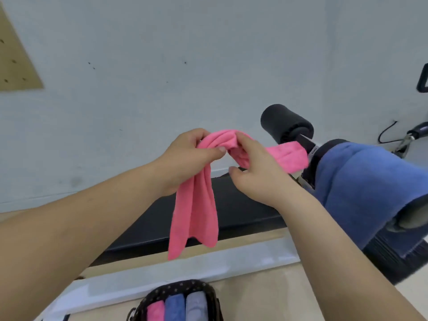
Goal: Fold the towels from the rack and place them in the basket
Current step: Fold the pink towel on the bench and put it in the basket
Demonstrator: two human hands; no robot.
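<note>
Both forearms raised; left hand (187, 156) pinches the bunched top of the pink soft-cloth towel (196, 216) between thumb and curled fingers, right hand (257, 172) hooks its fingers into the same bunch, thumb free. One towel end hangs over the black bench pad (243, 212), the other trails right toward the black foam rack roller (286, 123).

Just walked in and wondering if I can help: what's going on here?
A person is holding a pink towel up in both hands. The left hand grips its bunched top and the right hand holds the part stretching to the right. A blue towel hangs over a padded roller on the right. Below, the basket already holds folded towels.
</note>
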